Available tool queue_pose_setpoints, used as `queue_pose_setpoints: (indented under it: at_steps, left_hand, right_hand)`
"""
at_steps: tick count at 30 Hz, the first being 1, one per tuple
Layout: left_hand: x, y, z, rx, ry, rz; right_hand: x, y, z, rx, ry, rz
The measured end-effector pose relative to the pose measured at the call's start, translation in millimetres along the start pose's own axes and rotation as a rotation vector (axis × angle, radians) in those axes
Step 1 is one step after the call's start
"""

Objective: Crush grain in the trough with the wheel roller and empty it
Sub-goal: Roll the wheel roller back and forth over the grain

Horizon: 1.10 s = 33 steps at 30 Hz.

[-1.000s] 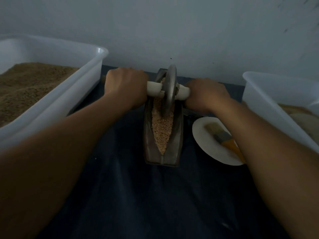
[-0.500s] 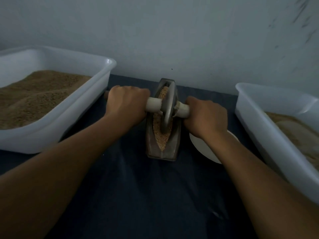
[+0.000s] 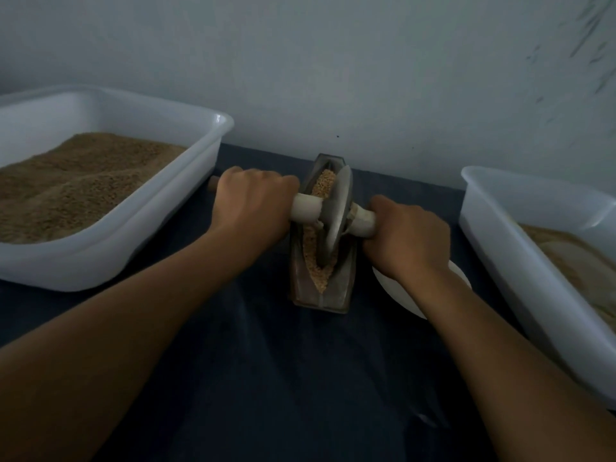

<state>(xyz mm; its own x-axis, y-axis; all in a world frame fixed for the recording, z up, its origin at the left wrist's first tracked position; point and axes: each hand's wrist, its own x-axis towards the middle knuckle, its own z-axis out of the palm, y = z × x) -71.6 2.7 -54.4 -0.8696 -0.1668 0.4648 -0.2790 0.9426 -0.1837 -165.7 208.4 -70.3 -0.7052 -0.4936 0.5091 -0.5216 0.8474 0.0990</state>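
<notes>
Rolled back toward the person since a second ago, the wheel roller (image 3: 336, 215) now stands around the middle of the trough (image 3: 321, 288) rather than at its far end, tilted a little to the right. Its disc sits down in the grain (image 3: 315, 261), which shows both beyond the axle and at the near tip of the trough. The left hand (image 3: 253, 205) has its fingers curled tight over the pale handle left of the disc; the right hand (image 3: 408, 235) clamps the handle on the other side the same way. Just under the right hand's knuckles lies a white plate (image 3: 396, 291), partly hidden by the wrist. Beyond the left fingers stands a white tub (image 3: 186, 195) of brown grain; beyond the right, a second tub (image 3: 506, 248). All rest on a dark cloth (image 3: 300, 378).
</notes>
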Motion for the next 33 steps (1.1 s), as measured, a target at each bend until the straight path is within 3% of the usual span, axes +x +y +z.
queue_pose_setpoints:
  at_steps: [9, 22, 25, 33]
  left_hand:
    - [30.7, -2.7, 7.6, -0.006, -0.134, -0.053]
    - [82.1, -14.8, 19.0, -0.067, -0.354, 0.007]
    - [83.4, -15.8, 18.5, -0.063, -0.365, 0.019]
    - [61.9, -11.8, 23.2, -0.018, -0.21, -0.005]
  right_hand:
    - [43.0, 11.0, 11.9, 0.055, -0.233, -0.051]
    - [98.1, 23.7, 26.5, 0.121, -0.564, -0.11]
    - [98.1, 21.9, 25.5, 0.12, -0.556, -0.102]
    - [72.6, 14.9, 14.9, 0.087, -0.362, -0.082]
